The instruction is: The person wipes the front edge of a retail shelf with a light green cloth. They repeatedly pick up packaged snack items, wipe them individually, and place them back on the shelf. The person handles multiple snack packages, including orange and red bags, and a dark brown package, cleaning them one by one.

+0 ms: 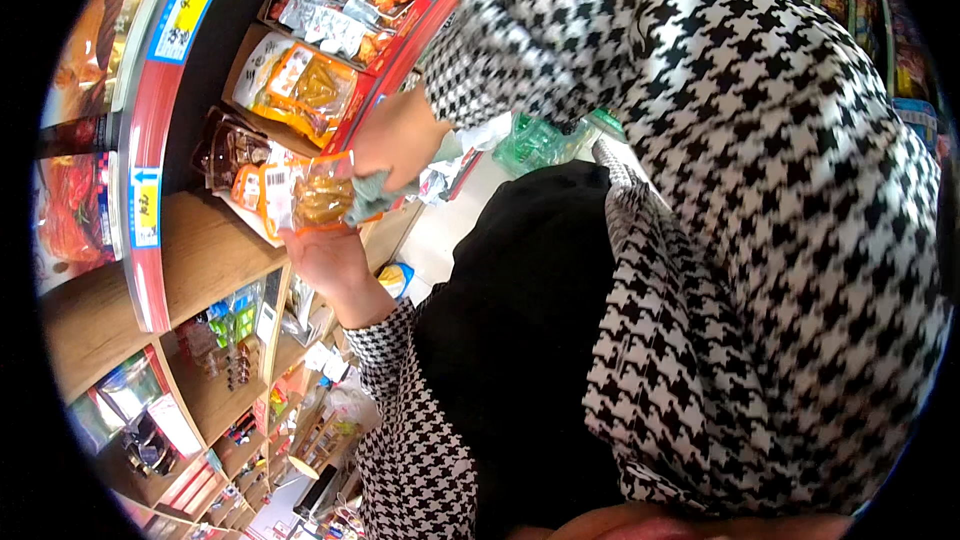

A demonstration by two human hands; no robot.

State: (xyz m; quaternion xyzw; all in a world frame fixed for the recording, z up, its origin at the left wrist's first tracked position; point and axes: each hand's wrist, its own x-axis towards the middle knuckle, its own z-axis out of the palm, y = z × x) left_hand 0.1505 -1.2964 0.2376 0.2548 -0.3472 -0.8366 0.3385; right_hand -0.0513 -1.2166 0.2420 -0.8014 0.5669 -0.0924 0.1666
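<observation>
Left hand (332,262): clamped on the lower edge of an orange-and-clear packet (310,190); its fingers are partly hidden behind the packet.
Right hand (400,140): closed on a grey-green cloth (372,196), part of which is laid against the right end of the same packet; the fingertips are covered and cannot be made out.
Packet: held between the two hands, in front of the shelf edge; amber-coloured contents are seen through its clear front.
Sleeves (540,50): black-and-white check; worn over a black garment (535,340).
Brown packets (232,145): set just beside the held packet, to its upper left.
Open box (262,118): placed above the held packet; filled with orange packets (310,90) of similar look.
Second box (368,52): placed beyond the first; filled with silver packets (325,0) with reddish contents.
Red packet (75,205): kept at the far left, well apart from the hands.
Price labels (146,208): two, blue and yellow, marked with arrows; fixed along a red shelf edge (150,290).
Wooden shelves (215,240): seen below the hands; their lower sections are stocked with small mixed goods.
Green plastic (540,145): clear, crumpled in look; seen right of the right hand, near the pale floor (425,250).
</observation>
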